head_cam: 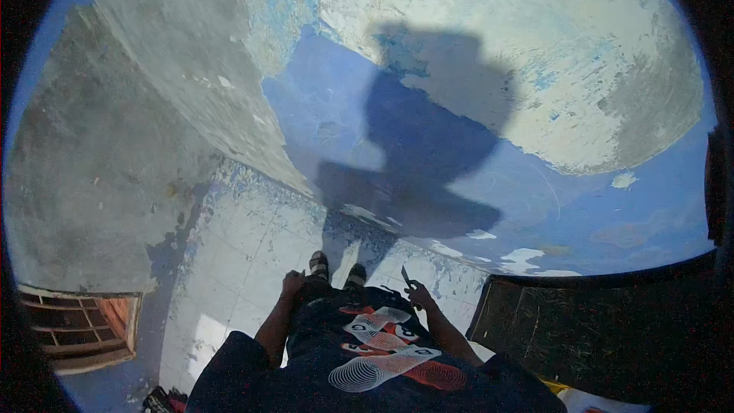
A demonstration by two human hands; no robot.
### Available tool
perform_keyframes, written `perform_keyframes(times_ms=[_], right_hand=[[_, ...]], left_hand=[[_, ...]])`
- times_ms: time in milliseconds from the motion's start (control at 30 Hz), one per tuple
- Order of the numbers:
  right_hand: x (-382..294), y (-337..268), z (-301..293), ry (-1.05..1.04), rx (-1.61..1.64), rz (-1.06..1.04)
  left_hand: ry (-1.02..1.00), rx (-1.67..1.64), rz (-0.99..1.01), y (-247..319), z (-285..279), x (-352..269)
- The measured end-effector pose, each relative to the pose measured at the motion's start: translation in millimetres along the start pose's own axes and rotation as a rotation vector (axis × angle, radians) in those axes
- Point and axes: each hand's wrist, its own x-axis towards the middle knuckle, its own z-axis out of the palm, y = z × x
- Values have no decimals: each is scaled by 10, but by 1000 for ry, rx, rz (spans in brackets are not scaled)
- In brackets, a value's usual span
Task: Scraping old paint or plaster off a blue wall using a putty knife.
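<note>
My right hand (pixel 420 295) is closed around a slim scraper or knife (pixel 405 276), its pale, narrow blade pointing up and away from me. My left hand (pixel 295 283) hangs beside my left thigh; whether it holds anything is unclear at this size. Before me stands a wall with blue paint (pixel 327 97) low down and in the middle. Above the blue, a large pale area (pixel 556 40) shows rough, flaked traces of light blue, with bare grey plaster at its right edge. My shadow falls across the blue and the pale surfaces.
A grey wall (pixel 103 172) with a barred window (pixel 80 321) rises at left. Tiled floor (pixel 252 264), strewn with paint flakes near the wall base, lies under my sandals (pixel 319 264). A dark panel or board (pixel 567 327) stands at lower right. Some dark and red items (pixel 163 400) lie at bottom left.
</note>
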Motion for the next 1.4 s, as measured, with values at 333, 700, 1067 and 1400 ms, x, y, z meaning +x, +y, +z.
perform_keyframes(times_ms=[333,700,1067,1400], right_hand=[[381,-42,-205,-109,-201,-30],[-712,-3109,605,-89,-556,-399],[-2656,-4144,512,30,150,-713],[-3271,-4518,586,599,80,-838]], left_hand=[[160,-391,120,305,-560,-680],[438,-290,1167,3084,-2212,-469],[632,-200,2194,5276,-3467,-798],[771,-144,2349,5985,-3601,-995]])
